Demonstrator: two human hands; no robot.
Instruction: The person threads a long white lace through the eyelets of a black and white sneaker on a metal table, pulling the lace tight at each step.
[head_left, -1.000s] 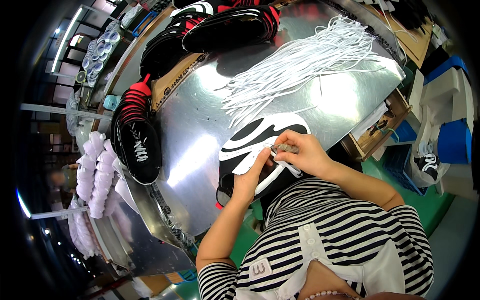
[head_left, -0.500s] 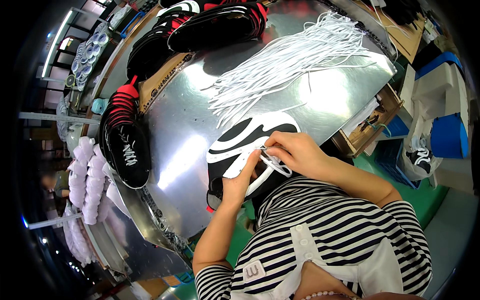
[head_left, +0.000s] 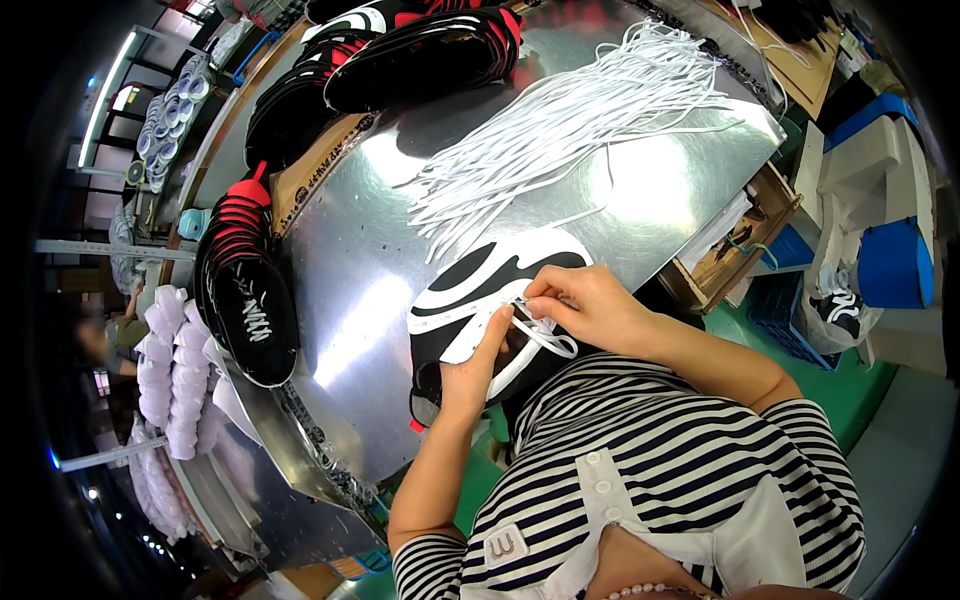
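A black and white shoe upper [head_left: 548,247] lies tilted at the near edge of the metal table, a small red tab at its heel end. My left hand [head_left: 474,370] grips it by the collar, thumb on the white eyelet strip and fingers partly hidden inside. At the eyelets, my right hand [head_left: 592,308] pinches a white shoelace [head_left: 552,340] with thumb and forefinger. The lace hangs in a loose loop below these fingers. Its exact path through the eyelets is too small to make out.
A bundle of white laces [head_left: 570,125] spreads over the metal table [head_left: 350,250]. Stacked black and red uppers [head_left: 247,290] stand at the left, with more piles [head_left: 420,65] at the far side. A wooden drawer [head_left: 735,250] juts out at right. White padded shapes [head_left: 170,370] hang beyond the table's left edge.
The lace loop by my right hand has swung wider and hangs more open. Both hands keep their hold on the upper and lace, with the whole view shifted slightly.
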